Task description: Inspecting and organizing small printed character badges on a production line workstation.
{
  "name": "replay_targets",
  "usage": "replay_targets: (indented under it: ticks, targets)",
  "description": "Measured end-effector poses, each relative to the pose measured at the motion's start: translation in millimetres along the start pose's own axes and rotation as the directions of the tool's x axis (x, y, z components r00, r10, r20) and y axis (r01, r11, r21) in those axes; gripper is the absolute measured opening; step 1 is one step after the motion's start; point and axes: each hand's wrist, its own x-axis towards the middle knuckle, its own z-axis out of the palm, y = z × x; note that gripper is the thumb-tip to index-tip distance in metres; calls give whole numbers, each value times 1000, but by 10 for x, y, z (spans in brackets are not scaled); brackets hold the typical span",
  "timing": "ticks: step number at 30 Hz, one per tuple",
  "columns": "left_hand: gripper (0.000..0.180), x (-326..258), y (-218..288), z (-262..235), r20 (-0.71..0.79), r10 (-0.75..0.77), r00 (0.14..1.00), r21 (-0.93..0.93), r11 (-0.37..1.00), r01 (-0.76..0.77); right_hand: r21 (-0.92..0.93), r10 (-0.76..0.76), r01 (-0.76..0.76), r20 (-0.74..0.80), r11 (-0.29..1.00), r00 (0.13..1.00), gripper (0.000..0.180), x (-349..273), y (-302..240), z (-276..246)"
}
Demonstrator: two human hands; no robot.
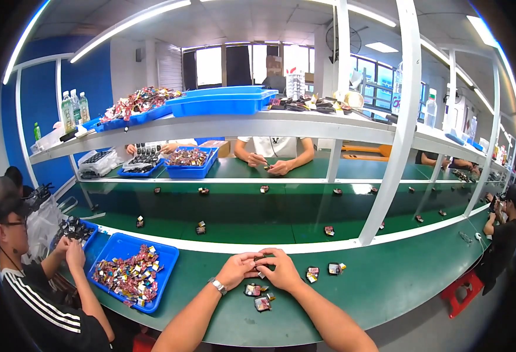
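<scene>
L hand (pixel 238 271) & R hand (pixel 279 270), grip closed on sm. dk part (pixel 262 263), 2 blk units (pixel 262 303) twd bench edge (pixel 252 342).

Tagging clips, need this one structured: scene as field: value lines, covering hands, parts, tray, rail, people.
left hand: fingertips at a small dark part, mostly hidden
right hand: fingertips at the same part
left wrist: metal-banded watch
units on green bench: four; two between forearms, two right of the hands
blue tray: left of the hands, heaped with small mixed parts
beyond white rail: spaced small units on green surface
people: one seated left, one opposite, others farther right
</scene>
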Motion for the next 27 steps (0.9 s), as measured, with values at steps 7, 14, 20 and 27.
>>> replay_targets:
  ticks: [7, 14, 20, 27]
  targets:
    - [37, -33, 38, 25, -36, 69, 997, 42, 997, -67, -14, -94, 94, -45, 995, 995, 16, 55, -69, 24]
    - [33, 14, -14, -22, 19, 142, 990, -80, 987, -140, -113, -173, 160, -124, 981, 977, 19, 55, -169, 4]
    - [33, 3, -33, -56, 43, 174, 984, -103, 980, -168, -128, -202, 181, -169, 975, 965, 19, 49, -223, 10]
    - [32, -23, -32, 1, 11, 185, 983, -89, 979, -184, -38, -134, 129, -173, 991, 976, 18, 32, -220, 55]
